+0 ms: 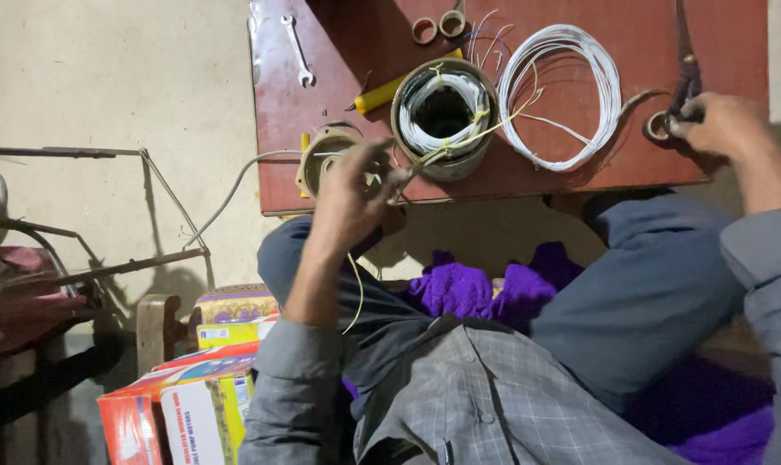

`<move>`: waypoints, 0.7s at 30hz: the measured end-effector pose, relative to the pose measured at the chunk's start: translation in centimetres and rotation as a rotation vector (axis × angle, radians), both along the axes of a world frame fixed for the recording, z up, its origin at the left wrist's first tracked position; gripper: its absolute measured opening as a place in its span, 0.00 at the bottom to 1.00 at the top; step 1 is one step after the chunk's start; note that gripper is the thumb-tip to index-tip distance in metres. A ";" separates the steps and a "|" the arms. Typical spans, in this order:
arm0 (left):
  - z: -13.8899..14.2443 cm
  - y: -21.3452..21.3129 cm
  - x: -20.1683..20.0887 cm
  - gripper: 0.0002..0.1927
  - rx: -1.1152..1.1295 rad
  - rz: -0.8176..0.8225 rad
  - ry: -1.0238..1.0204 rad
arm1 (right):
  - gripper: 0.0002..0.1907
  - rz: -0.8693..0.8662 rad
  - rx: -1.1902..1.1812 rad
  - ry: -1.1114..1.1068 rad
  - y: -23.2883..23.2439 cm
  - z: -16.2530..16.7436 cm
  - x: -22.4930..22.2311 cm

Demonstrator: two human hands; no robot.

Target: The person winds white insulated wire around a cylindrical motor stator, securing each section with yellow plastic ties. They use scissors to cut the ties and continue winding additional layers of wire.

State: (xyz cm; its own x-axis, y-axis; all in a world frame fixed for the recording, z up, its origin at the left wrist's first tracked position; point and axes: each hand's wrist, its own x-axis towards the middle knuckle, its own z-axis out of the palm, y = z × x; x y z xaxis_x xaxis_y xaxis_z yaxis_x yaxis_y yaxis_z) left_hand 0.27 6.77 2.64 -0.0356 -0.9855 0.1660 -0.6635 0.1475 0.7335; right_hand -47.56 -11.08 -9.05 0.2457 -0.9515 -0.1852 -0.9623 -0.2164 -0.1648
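My left hand (351, 194) pinches a thin yellow lead (485, 127) that runs up to a round metal motor stator (444, 116) with white and yellow windings, standing on a low red-brown table (580, 52). My right hand (722, 125) rests at the table's right edge, fingers closed on the ring handle of dark scissors (685, 82). A loose coil of white wire (562, 95) lies between the stator and my right hand.
A spanner (297, 52), a yellow-handled tool (390, 90), two tape rings (438, 26) and a round metal cover (326, 155) lie on the table. Cardboard boxes (192, 396) stand at lower left. A metal frame (106, 207) is at left. Purple cloth (485, 288) lies under my legs.
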 end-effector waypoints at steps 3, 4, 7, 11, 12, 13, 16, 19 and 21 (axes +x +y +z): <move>-0.3 -0.6 -2.0 0.23 -0.076 -0.023 -0.150 | 0.25 -0.044 0.005 0.041 -0.1 0.8 0.6; -0.3 -0.9 -2.3 0.22 -0.045 -0.009 -0.148 | 0.26 -0.078 0.009 0.020 -0.1 1.1 0.7; 0.1 -1.4 -3.0 0.18 -0.035 0.025 -0.164 | 0.32 -0.164 0.017 -0.046 -0.2 2.1 1.2; 1.1 -1.9 -4.8 0.14 -0.147 0.006 -0.092 | 0.33 -0.376 0.151 -0.175 0.0 2.9 1.8; 1.4 -2.1 -5.6 0.13 -0.150 -0.010 -0.037 | 0.32 -0.464 0.221 -0.220 0.0 3.1 1.8; 1.6 -2.4 -6.4 0.15 -0.139 0.006 -0.077 | 0.28 -0.503 0.272 -0.286 0.1 3.1 1.8; 1.8 -3.5 -9.3 0.18 -0.092 0.027 -0.210 | 0.19 -0.544 0.385 -0.426 0.3 3.1 1.0; 1.9 -4.3 -10.7 0.13 -0.053 0.022 -0.301 | 0.18 -0.524 0.454 -0.505 0.7 2.7 0.1; 2.0 -4.4 -10.6 0.08 -0.083 0.040 -0.260 | 0.23 -0.632 0.530 -0.641 1.2 2.4 -0.5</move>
State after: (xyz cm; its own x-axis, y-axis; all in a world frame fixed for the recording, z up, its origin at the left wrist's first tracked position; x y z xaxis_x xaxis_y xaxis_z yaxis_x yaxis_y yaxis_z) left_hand -10.32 2.38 4.69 -0.0491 -0.9704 0.2366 -0.8345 0.1700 0.5241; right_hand -48.02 -9.92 -6.62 -0.0683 -0.7758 -0.6273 -0.5735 0.5451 -0.6116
